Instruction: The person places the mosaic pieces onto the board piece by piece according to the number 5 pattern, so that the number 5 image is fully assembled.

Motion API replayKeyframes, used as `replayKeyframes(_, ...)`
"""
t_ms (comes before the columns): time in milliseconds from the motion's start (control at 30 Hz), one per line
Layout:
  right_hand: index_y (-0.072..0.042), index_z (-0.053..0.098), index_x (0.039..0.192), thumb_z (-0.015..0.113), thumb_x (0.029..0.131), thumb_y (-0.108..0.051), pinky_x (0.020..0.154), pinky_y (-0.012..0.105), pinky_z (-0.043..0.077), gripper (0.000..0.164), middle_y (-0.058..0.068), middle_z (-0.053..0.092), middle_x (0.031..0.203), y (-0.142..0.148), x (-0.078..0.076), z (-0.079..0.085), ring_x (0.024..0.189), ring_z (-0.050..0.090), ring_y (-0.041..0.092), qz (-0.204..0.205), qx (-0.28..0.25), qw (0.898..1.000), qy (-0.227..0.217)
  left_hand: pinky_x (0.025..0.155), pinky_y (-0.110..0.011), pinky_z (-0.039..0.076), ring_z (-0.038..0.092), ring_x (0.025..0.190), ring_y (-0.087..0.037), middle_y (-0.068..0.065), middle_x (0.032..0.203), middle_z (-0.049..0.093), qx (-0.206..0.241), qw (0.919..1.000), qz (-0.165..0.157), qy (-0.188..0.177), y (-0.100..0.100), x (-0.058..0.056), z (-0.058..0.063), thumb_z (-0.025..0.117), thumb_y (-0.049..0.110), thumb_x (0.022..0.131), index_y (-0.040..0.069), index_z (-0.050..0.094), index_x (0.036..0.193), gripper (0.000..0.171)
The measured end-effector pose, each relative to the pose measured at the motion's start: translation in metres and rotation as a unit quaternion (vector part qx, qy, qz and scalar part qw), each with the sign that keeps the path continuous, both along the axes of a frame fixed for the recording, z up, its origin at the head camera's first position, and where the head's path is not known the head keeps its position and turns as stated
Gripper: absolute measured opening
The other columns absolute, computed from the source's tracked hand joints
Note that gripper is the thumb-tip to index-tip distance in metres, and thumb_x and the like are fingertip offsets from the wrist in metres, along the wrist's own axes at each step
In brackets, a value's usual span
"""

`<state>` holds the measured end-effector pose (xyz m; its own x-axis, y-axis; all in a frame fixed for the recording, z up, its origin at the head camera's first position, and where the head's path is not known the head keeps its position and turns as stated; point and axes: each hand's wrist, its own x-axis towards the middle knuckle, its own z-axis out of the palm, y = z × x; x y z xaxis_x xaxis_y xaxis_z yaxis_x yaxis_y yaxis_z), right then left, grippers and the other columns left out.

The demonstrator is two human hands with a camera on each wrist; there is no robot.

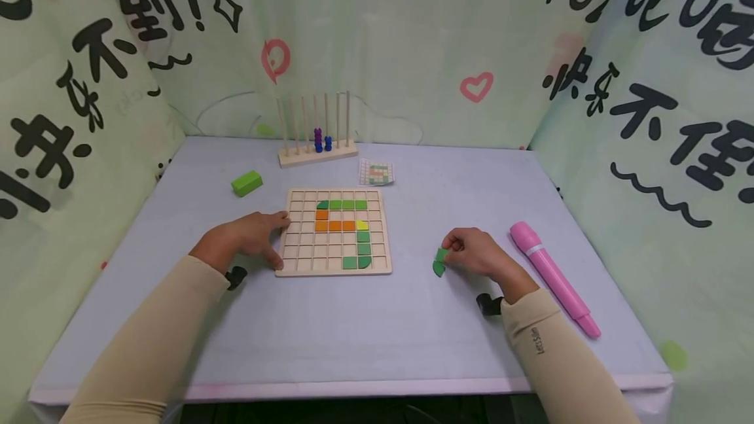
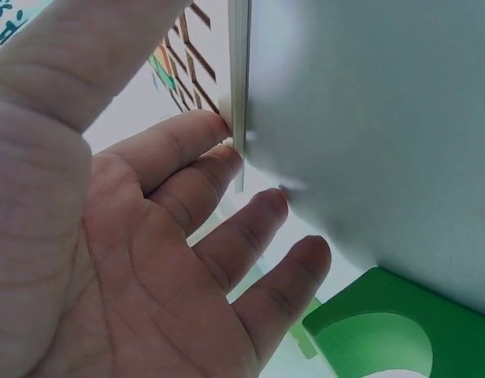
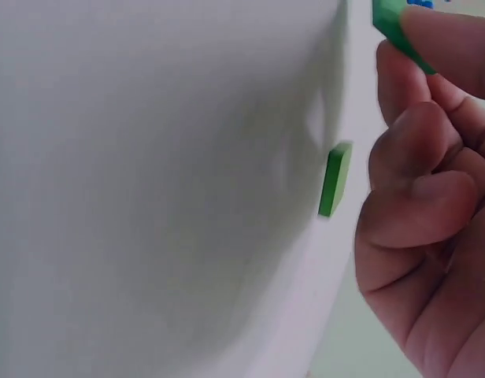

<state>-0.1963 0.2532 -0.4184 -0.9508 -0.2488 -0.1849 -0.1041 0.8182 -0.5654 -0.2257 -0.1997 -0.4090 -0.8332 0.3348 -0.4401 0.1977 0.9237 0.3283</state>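
My left hand (image 1: pixel 252 235) rests at the left edge of a wooden grid board (image 1: pixel 303 268). In the left wrist view its fingers are extended, with fingertips at the board's side. Light green, dark green, orange and yellow tiles sit in the board's squares. Right of the board, my right hand (image 1: pixel 474 252) pinches a small dark green tile (image 3: pixel 392 27) between thumb and finger. A brighter green tile (image 3: pixel 335 179) lies on the table beneath that hand. From the head view, both tiles appear close together at the fingertips.
Behind the board stand a wooden bead abacus (image 1: pixel 318 157) and a small pattern card (image 1: pixel 377 173). A green block (image 1: pixel 247 183) lies at the back left. A pink microphone-shaped thing (image 1: pixel 556 277) is right of my right hand. Printed curtains (image 1: pixel 412 38) enclose the table.
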Motion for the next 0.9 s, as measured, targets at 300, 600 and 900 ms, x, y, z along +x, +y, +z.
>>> replayKeyframes(300,-0.009,0.070,0.104,0.075,0.091,-0.010,0.069,0.030,0.046,0.014,0.005,0.065,0.092,-0.045,-0.005,0.004,0.084,0.056,0.019,0.027,-0.059,0.998,-0.023,0.123,-0.062,0.029,0.025,0.155,-0.047,-0.013,0.173,0.022,-0.009,0.9999,0.010,-0.003,0.002,0.000,-0.002,0.091,0.033,0.080,0.009,0.034,0.163,0.103)
replayKeyframes(600,-0.009,0.071,0.105,0.074,0.092,-0.008,0.072,0.029,0.046,0.014,0.001,0.065,0.091,-0.112,-0.008,0.006,0.084,0.056,0.017,0.098,-0.056,0.993,-0.025,0.123,-0.061,0.029,0.026,0.155,-0.046,-0.013,0.173,0.022,-0.006,0.9999,0.011,-0.003,0.002,0.000,-0.001,0.093,0.033,0.078,0.008,0.035,0.162,0.105)
replayKeyframes(900,-0.014,0.072,0.098,0.074,0.092,-0.008,0.080,0.030,0.049,0.009,-0.003,0.067,0.087,-0.167,-0.007,0.002,0.084,0.058,0.015,0.153,-0.035,0.987,0.010,0.123,-0.060,0.029,0.024,0.156,-0.045,-0.011,0.174,0.019,-0.004,0.9995,0.029,-0.009,0.003,0.001,0.000,0.092,0.030,0.079,0.010,0.033,0.163,0.105)
